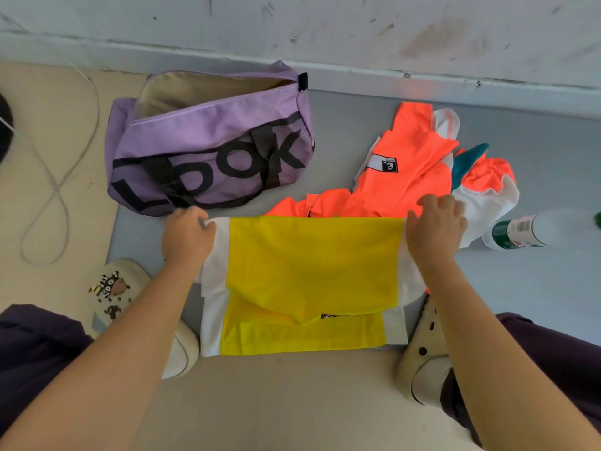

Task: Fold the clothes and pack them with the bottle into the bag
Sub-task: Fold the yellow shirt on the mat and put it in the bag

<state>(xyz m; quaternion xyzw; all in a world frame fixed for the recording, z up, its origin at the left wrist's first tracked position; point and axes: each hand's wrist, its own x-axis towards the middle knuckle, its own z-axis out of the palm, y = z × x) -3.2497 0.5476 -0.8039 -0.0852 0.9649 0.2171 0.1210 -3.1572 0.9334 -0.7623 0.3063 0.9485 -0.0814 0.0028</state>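
A yellow and white garment (pixel 312 271) lies on the floor in front of me, folded over on itself. My left hand (pixel 187 236) pinches its far left white corner. My right hand (pixel 435 229) holds its far right corner, fingers curled over the fabric edge. Behind it an orange, white and teal garment (pixel 413 170) lies crumpled. A purple duffel bag (pixel 208 148) with black "LOOK" lettering sits at the back left, its top zip open. A clear bottle (pixel 520 229) with a green and white label lies on its side at the right.
My feet in beige clogs (pixel 130 288) flank the yellow garment, the other clog (pixel 426 349) at the right. A grey cable (pixel 61 190) loops on the floor at left. A scuffed white wall (pixel 325 37) runs along the back.
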